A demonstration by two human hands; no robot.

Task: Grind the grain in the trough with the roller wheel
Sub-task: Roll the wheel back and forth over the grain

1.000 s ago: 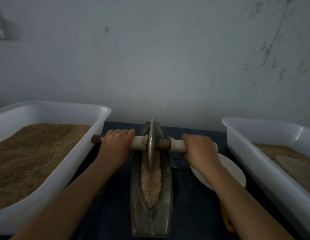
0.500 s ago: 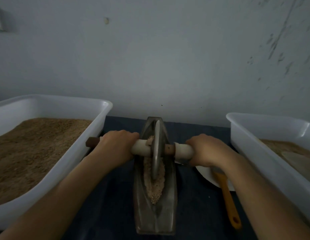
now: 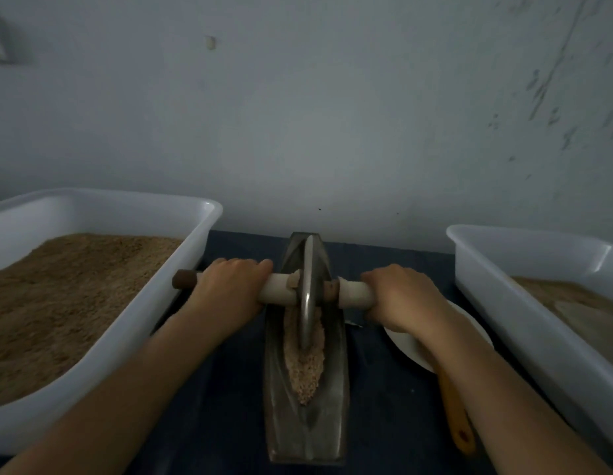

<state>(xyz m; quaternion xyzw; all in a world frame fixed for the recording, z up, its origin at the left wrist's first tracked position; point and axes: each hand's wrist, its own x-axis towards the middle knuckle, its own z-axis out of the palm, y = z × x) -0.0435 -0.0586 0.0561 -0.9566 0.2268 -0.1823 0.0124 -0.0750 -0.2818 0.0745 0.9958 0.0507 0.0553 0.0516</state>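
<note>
A narrow boat-shaped metal trough [image 3: 306, 419] lies lengthwise in front of me on a dark cloth. Pale ground grain [image 3: 306, 368] fills its groove. A thin metal roller wheel [image 3: 307, 289] stands upright in the groove, near the trough's far half. A wooden axle with pale sleeves runs through the wheel. My left hand [image 3: 229, 289] grips the left side of the axle, and its dark end sticks out past my knuckles. My right hand [image 3: 401, 298] grips the right side of the axle.
A white plastic tub [image 3: 181, 293] of brown grain stands at the left. Another white tub [image 3: 496, 303] with grain stands at the right. A white plate [image 3: 406, 347] and a yellow-handled tool [image 3: 457, 419] lie under my right forearm. A grey wall rises just behind the table.
The wheel rolled back toward me along the trough and has since moved a little forward again. Both hands kept their grip on the axle. The view shifted slightly.
</note>
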